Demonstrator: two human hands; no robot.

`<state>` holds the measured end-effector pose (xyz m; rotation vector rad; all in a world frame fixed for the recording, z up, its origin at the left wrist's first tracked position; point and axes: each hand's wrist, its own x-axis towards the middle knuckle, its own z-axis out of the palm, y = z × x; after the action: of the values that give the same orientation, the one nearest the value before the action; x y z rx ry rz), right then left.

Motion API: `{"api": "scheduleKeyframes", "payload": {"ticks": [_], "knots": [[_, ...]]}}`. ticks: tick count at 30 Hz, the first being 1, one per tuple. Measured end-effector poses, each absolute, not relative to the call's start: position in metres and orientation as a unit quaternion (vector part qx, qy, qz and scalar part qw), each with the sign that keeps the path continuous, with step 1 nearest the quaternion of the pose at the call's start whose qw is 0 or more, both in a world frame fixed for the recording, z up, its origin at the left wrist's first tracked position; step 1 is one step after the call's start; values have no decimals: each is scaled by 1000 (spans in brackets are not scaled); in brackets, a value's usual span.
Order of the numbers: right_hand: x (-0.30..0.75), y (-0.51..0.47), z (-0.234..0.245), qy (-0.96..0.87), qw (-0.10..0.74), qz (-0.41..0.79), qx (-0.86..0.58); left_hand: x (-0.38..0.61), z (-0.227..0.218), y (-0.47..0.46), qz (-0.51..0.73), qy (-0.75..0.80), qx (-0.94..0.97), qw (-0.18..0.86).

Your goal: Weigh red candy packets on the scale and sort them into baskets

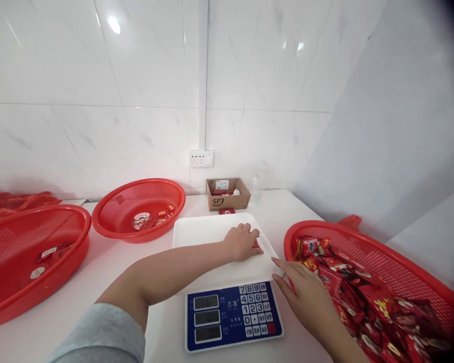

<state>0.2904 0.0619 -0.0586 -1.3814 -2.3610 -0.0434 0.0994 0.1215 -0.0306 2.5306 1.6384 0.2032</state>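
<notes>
A red candy [256, 244] is kept pinned on the scale tray [204, 232], 12 o'clock, under the left hand [242, 243]'s curled fingers. The right hand [306, 295]'s fingers are laid flat, empty, beside the basket [366, 252] at 3 o'clock, kept handy.

Scale tray [208, 234]: we see plain white.
Scale panel [232, 315]: we see blue, with pale grey keys, one red key and grey displays.
Baskets [136, 201]: we see bright red, in a fine mesh pattern.
Packets [363, 297]: we see red wrappers with yellow and white print.
Box [227, 199]: we see brown card with black letters.
Wall [136, 101]: we see white tiles, grey-veined.
Our sleeve [102, 335]: we see light grey.
</notes>
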Motion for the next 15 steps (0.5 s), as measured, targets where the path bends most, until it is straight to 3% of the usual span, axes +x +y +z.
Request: {"api": "scheduleKeyframes", "payload": {"ticks": [6,15], "knots": [[294,66,-66,-850,210,-38,-482,70,-20,110,80,554,826,66],[288,61,-54,-844,205,-8,-496,-60,41,107,235,707,666,-46]]}}
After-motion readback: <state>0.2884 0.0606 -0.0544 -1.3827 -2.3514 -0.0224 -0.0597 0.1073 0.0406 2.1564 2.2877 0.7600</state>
